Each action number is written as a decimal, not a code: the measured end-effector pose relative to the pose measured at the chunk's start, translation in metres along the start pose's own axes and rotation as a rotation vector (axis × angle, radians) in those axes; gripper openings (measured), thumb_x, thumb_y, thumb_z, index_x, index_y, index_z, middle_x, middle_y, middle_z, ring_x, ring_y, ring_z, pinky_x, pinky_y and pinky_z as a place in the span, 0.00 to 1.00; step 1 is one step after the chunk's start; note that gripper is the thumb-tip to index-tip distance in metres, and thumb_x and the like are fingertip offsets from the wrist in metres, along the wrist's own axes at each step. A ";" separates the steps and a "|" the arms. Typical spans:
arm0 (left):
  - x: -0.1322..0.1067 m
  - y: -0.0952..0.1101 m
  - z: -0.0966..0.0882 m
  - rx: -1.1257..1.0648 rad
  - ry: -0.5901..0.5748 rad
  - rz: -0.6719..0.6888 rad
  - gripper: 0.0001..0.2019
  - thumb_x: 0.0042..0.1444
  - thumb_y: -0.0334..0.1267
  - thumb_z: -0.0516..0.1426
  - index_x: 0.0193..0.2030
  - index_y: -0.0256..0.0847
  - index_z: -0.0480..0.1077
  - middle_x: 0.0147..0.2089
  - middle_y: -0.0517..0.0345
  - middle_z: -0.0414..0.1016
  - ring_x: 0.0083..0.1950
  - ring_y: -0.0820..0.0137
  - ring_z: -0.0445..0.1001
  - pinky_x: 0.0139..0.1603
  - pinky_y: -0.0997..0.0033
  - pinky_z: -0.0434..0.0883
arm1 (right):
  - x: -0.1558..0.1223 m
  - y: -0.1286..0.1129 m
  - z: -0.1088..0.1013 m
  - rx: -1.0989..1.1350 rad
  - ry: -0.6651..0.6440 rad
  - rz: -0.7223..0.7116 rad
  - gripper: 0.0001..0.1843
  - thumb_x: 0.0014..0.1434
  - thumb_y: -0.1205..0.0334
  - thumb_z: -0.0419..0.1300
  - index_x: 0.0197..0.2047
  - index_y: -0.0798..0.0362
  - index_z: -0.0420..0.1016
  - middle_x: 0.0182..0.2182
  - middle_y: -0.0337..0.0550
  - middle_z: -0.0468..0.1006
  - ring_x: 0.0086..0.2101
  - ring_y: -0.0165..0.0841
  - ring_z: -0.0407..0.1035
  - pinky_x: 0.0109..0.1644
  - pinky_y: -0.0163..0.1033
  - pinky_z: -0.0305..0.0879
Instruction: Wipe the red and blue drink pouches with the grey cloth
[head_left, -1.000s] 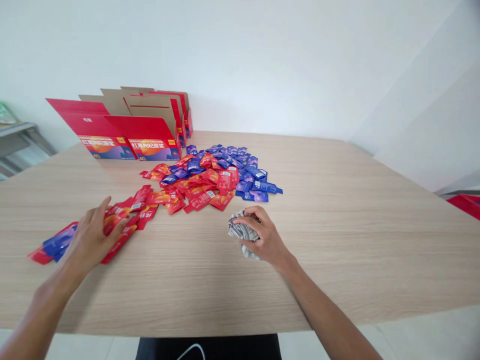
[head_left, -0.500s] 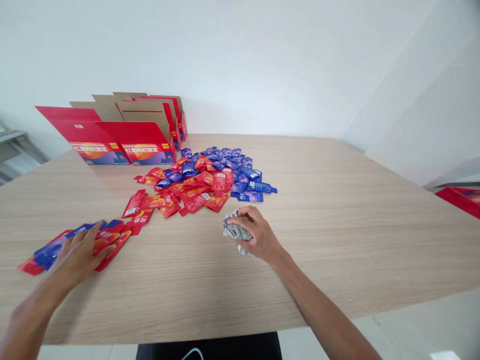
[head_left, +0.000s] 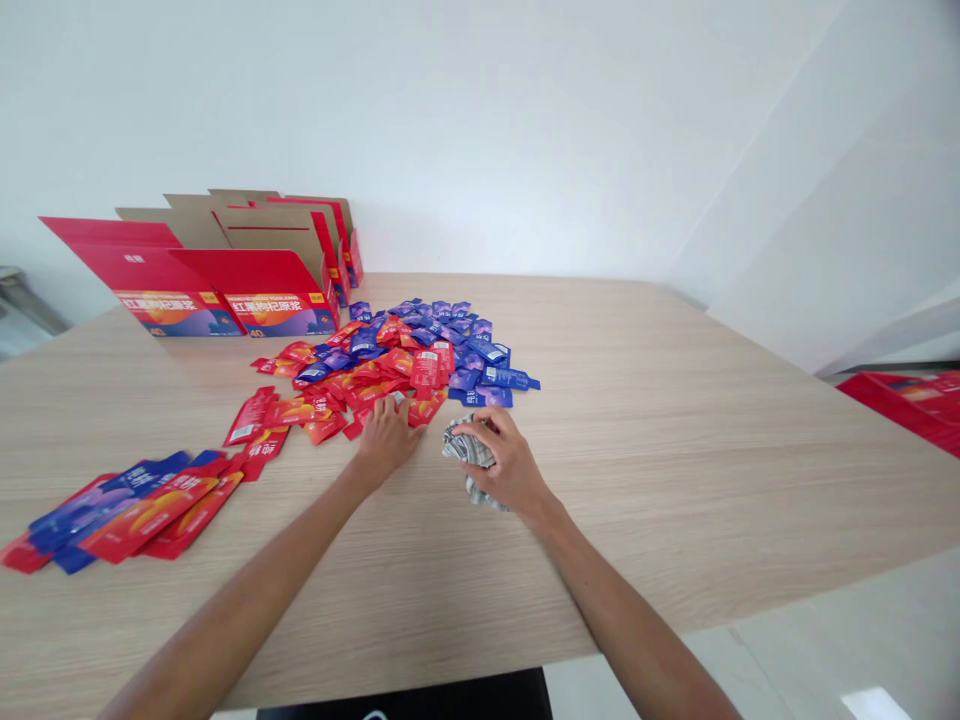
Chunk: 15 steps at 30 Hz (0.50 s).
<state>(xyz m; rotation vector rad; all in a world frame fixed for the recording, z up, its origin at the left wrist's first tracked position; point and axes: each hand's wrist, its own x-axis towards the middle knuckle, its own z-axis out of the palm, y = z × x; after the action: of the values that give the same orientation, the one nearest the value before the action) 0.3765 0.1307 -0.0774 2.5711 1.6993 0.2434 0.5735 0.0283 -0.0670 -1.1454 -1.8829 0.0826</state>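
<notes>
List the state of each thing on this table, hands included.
Right hand: closed on the cloth.
Cloth: crumpled, gripped.
Sachet heap: loose, red and blue mixed.
Left hand: at the heap's near edge, grip unclear.
Sachets at left: overlapping, fanned out.
Boxes: standing, flaps up.

white wall | wood-grain table | pale tiled floor | grey furniture, left edge

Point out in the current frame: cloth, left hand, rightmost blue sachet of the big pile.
Cloth (head_left: 472,450): head view, on its striped folds.
Left hand (head_left: 388,438): head view, on the back of the hand.
Rightmost blue sachet (head_left: 508,378): head view, mid-body.
</notes>
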 end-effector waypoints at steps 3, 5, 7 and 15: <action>0.014 0.020 0.005 -0.014 0.040 -0.040 0.28 0.64 0.49 0.56 0.64 0.32 0.65 0.60 0.27 0.70 0.63 0.40 0.67 0.60 0.47 0.64 | 0.000 0.001 0.000 -0.008 0.021 0.018 0.22 0.53 0.73 0.63 0.50 0.48 0.78 0.45 0.46 0.69 0.46 0.40 0.69 0.52 0.45 0.72; 0.020 0.028 0.007 -0.064 0.038 -0.051 0.25 0.63 0.47 0.56 0.62 0.35 0.65 0.59 0.27 0.70 0.63 0.39 0.66 0.60 0.46 0.63 | 0.000 0.001 0.000 -0.015 0.032 0.023 0.22 0.53 0.73 0.63 0.50 0.48 0.78 0.44 0.46 0.69 0.45 0.40 0.69 0.52 0.45 0.72; 0.024 0.032 0.008 -0.109 0.010 -0.055 0.24 0.63 0.43 0.55 0.62 0.32 0.64 0.59 0.25 0.69 0.63 0.40 0.65 0.60 0.46 0.63 | 0.001 0.001 -0.001 -0.015 0.043 0.018 0.21 0.53 0.73 0.62 0.50 0.48 0.78 0.44 0.46 0.69 0.45 0.40 0.69 0.52 0.45 0.72; 0.002 0.020 0.006 -0.206 -0.133 -0.087 0.39 0.56 0.46 0.59 0.70 0.32 0.55 0.64 0.26 0.65 0.67 0.38 0.64 0.62 0.45 0.64 | 0.003 -0.002 -0.006 -0.027 0.083 0.016 0.19 0.54 0.73 0.62 0.48 0.48 0.78 0.44 0.45 0.70 0.43 0.39 0.69 0.48 0.44 0.71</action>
<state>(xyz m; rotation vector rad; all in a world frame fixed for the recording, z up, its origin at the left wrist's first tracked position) 0.3961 0.1249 -0.0803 2.3070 1.6407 0.2248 0.5757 0.0272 -0.0610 -1.1655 -1.8069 0.0183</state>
